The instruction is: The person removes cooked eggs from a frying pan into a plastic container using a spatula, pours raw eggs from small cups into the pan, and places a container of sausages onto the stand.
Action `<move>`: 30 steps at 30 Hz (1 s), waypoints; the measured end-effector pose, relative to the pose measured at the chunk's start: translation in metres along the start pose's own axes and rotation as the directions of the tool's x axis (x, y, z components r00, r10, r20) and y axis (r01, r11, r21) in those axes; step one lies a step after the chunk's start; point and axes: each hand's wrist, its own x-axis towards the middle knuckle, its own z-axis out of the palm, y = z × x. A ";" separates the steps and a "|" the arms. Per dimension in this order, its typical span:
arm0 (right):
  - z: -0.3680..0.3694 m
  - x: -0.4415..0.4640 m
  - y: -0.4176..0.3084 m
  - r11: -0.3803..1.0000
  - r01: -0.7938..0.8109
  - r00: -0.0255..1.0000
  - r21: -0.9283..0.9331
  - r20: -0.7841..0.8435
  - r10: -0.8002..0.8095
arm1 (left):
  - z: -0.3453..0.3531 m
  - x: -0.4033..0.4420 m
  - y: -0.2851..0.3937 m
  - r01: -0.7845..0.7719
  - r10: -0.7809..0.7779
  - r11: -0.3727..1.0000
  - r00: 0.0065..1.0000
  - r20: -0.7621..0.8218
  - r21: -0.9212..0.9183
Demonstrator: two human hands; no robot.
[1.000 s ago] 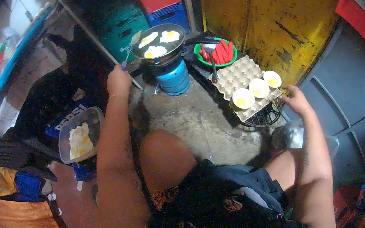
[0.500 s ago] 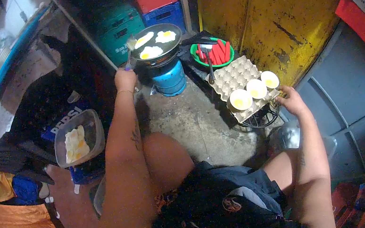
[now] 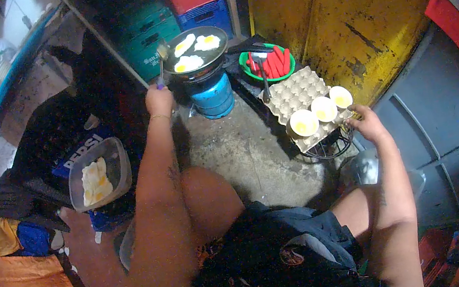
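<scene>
My left hand [image 3: 160,101] is closed around the purple handle of a spatula [image 3: 161,70], its blade raised at the left rim of a frying pan [image 3: 199,58]. Three fried eggs [image 3: 188,63] lie apart in the pan, which sits on a burner over a small blue gas cylinder [image 3: 214,98]. At the right, the fingers of my right hand [image 3: 365,123] pinch the near right corner of a cardboard egg tray [image 3: 297,92]. On this tray stand three white bowls [image 3: 324,109], each with raw egg in it.
Behind the tray, a green basket [image 3: 269,78] holds red sausages [image 3: 276,65]. To my left is a clear plastic container [image 3: 119,172] of cooked eggs [image 3: 96,182]. Drink crates [image 3: 155,41] are stacked behind the stove. A yellow metal panel [image 3: 335,12] stands at the right.
The spatula blade has shifted slightly left and up at the pan's rim. My right hand keeps its place at the tray corner, and the bowls stay put.
</scene>
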 end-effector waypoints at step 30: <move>0.000 -0.004 0.004 0.999 -0.032 0.997 0.021 0.065 0.030 | 0.021 0.008 -0.004 0.005 0.001 0.986 0.999 0.035 -0.168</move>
